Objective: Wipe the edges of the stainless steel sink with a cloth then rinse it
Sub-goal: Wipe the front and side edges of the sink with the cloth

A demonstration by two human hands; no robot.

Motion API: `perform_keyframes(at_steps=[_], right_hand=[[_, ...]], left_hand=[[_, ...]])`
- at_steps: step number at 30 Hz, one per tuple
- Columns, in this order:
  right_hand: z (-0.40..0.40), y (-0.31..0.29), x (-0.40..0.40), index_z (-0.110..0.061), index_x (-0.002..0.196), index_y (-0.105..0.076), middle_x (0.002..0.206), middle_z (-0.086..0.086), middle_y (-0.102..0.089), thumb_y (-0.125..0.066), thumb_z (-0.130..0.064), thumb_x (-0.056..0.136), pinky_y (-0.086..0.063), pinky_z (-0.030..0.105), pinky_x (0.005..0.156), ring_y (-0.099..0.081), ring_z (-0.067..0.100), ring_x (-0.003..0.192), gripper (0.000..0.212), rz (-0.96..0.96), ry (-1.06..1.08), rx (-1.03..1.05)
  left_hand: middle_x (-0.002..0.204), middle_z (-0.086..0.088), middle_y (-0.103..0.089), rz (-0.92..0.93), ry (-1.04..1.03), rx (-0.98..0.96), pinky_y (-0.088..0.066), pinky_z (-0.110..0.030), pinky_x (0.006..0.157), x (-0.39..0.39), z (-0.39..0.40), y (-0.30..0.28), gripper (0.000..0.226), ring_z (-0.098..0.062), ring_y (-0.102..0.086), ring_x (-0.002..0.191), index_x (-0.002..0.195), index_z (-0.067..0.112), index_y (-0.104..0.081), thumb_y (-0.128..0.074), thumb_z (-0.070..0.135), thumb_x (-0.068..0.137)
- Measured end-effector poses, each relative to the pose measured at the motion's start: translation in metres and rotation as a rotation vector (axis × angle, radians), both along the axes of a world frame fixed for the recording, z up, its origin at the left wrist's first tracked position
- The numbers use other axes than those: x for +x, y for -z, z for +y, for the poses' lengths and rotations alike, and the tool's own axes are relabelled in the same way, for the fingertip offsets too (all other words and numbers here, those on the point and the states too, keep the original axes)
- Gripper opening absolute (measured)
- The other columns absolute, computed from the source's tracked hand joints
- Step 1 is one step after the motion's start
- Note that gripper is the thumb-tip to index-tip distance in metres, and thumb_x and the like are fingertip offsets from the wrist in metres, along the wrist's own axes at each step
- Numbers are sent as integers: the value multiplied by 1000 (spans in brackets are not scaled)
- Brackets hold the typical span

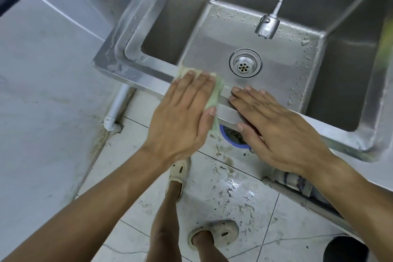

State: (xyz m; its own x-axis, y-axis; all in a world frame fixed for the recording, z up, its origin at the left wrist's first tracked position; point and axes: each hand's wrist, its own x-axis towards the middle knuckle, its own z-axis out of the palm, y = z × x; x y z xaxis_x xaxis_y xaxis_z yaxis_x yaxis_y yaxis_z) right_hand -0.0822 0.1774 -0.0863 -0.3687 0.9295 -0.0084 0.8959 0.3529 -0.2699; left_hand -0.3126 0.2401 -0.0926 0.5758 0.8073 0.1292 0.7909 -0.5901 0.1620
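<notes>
Left hand (180, 112) flat, pressing green cloth (213, 97) on sink (230, 114) front edge; right hand (280, 130) flat, empty, steadying. Risk: cloth slipping floorward.

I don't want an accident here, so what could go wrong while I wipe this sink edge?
The floor under your feet is wet and dirty, so your slippers could slide. The cloth lies under your flat left hand ungripped and overhangs the sink edge, so it may slip off. Your right hand leans on that same wet edge.
</notes>
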Motion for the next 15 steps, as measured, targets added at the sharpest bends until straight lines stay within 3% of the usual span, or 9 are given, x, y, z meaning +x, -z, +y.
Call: perform_keyframes(at_steps=[4, 7, 15], right_hand=[[1, 1, 0, -6, 142, -59, 153, 7, -53, -40, -26, 109, -23, 38, 128, -41, 22, 149, 44, 143, 43, 90], [6, 2, -7, -7, 134, -66, 145, 6, -62, -47, -22, 108, -32, 42, 125, -51, 23, 142, 35, 190, 78, 135], [37, 1, -65, -7, 158, -36, 166, 9, -33, -21, -36, 110, -15, 37, 129, -25, 22, 156, 58, 39, 114, 32]], left_hand=[[162, -13, -42, -53, -234, 27, -18, -47, 129, -14, 19, -1, 58, -31, -31, 154, 157, 6, -40, -24, 35, 109], [162, -11, -42, -109, -278, 16, -15, -46, 130, -3, 9, 2, 57, -32, -29, 155, 157, 7, -41, -28, 33, 108], [158, -9, -49, -72, -81, 73, -24, -47, 127, -58, 42, 7, 58, -28, -36, 152, 153, 8, -48, -26, 39, 109]])
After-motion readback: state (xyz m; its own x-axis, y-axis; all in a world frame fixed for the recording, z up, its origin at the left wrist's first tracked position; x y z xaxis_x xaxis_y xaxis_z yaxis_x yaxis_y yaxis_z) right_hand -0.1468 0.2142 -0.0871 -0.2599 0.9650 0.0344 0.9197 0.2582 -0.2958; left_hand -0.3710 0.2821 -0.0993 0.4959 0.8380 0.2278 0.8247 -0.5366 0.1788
